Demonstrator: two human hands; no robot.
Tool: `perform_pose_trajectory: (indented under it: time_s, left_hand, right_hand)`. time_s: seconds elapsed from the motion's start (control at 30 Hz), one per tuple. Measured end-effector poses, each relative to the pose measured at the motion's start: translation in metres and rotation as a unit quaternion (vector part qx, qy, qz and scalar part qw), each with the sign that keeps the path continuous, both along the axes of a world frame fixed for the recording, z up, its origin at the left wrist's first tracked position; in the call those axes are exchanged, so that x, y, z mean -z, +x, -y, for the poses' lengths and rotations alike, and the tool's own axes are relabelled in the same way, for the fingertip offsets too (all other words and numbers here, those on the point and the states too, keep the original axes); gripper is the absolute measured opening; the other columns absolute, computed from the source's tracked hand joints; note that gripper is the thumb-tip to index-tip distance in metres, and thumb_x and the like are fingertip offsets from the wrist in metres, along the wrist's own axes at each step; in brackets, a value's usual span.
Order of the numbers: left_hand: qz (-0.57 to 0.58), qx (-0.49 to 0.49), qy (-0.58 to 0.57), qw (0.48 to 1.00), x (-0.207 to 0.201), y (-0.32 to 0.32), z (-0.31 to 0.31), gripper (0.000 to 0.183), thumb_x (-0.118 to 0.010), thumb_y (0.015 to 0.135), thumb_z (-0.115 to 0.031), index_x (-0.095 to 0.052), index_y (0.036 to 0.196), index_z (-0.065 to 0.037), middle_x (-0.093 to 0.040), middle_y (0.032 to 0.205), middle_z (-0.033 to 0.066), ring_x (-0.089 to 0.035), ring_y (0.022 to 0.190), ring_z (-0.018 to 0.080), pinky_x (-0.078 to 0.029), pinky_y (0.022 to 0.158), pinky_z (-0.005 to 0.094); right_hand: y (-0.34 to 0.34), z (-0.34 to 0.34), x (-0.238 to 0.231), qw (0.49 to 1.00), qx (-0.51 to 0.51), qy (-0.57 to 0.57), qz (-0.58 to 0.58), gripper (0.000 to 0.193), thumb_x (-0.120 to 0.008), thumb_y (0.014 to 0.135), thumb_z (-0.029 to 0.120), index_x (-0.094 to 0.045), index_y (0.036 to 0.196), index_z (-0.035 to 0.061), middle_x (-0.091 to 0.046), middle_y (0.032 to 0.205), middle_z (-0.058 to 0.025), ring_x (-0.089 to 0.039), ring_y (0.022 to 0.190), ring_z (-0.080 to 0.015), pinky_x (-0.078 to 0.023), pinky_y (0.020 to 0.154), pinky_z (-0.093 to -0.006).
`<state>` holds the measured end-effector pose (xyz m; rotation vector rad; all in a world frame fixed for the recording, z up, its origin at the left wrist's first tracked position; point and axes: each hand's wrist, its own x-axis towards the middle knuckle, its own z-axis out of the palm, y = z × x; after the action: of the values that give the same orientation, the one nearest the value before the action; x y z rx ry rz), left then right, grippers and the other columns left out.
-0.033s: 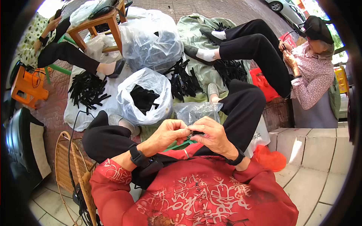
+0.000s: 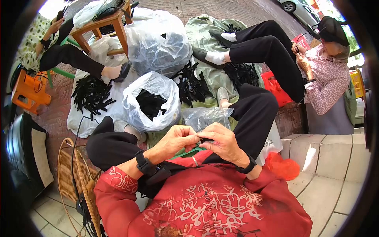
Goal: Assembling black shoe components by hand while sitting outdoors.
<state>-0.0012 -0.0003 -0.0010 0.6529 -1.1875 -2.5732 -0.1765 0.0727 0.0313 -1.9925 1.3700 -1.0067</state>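
Over my lap, my left hand [image 2: 179, 139] and my right hand [image 2: 222, 143] meet at the fingertips. Between them is a small black piece [image 2: 205, 140], mostly covered by the fingers, so its exact kind does not show. My right thumb and fingers pinch it, while my left thumb and forefinger close on its left end. Just beyond my hands stands a clear plastic bag [image 2: 131, 103] with black strips [image 2: 150, 104] inside. Loose black strips lie in a pile [image 2: 92, 94] to the left and another pile [image 2: 192, 85] behind the bag.
A large filled plastic bag [image 2: 158, 43] stands farther back beside a wooden stool [image 2: 118, 29]. One seated person [image 2: 327, 75] is at the right, another [image 2: 35, 45] at the far left. A wicker basket [image 2: 71, 173] is at my left; tiled steps [image 2: 327, 158] are at my right.
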Motion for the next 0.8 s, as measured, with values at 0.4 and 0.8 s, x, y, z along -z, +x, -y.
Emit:
perform_pose_trajectory:
  time_s: [0.4, 0.8]
  left_hand:
    - [0.116, -0.064, -0.309, 0.942, 0.001, -0.010, -0.004, 0.012, -0.056, 0.079, -0.010, -0.057, 0.071, -0.001, -0.049, 0.056, -0.0041, -0.040, 0.050, 0.0009, -0.031, 0.042, 0.0184]
    - [0.088, 0.048, -0.001, 0.995, 0.000, -0.007, 0.009, 0.016, -0.056, 0.079, -0.012, -0.051, 0.066, -0.005, -0.049, 0.054, -0.0011, -0.042, 0.045, 0.0046, -0.033, 0.042, 0.0181]
  right_hand:
    - [-0.001, 0.001, 0.001, 0.977, -0.042, -0.087, -0.192, 0.029, -0.065, 0.062, 0.005, -0.051, 0.087, -0.0020, -0.055, 0.078, -0.0098, -0.056, 0.071, -0.0247, -0.047, 0.064, -0.0325]
    - [-0.006, 0.003, 0.006, 0.992, -0.082, -0.010, -0.094, 0.027, -0.062, 0.068, 0.004, -0.051, 0.091, -0.0025, -0.056, 0.079, -0.0139, -0.057, 0.070, -0.0282, -0.047, 0.060, -0.0328]
